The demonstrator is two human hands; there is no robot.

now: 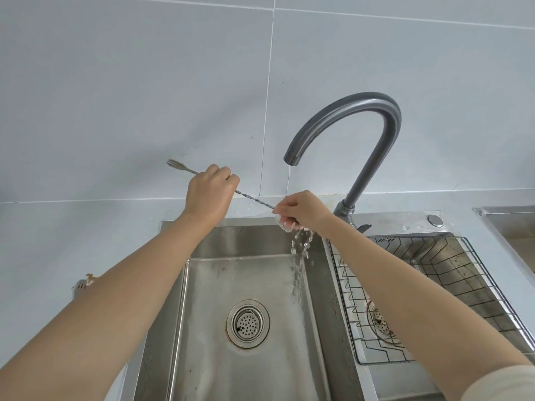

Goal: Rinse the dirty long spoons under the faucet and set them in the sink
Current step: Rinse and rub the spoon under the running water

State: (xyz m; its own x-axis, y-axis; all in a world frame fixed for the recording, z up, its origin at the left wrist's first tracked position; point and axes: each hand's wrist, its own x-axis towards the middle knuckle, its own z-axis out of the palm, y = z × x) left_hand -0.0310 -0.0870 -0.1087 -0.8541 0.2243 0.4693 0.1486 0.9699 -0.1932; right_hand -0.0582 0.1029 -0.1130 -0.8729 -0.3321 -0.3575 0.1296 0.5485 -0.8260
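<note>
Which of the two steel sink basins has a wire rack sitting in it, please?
The right-hand steel basin holds the dark wire rack. The larger left basin, where water falls from the grey curved faucet, shows only its round drain strainer.

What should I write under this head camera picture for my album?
Both hands, left hand and right hand, hold a long spoon under the faucet.

Faucet point(359, 134) behind sink point(220, 241), spout over left basin's rear right corner. Long spoon point(252, 196) above basin's rear edge, slanting from upper left to lower right, forked end at left. Left hand point(210, 192) on spoon's left part; right hand point(301, 211) on its right end, under spout. Drain strainer point(248, 324) in left basin's floor. Wire rack point(428, 296) in right basin. Second utensil point(85, 282) on counter left of sink, partly behind left forearm.
</note>
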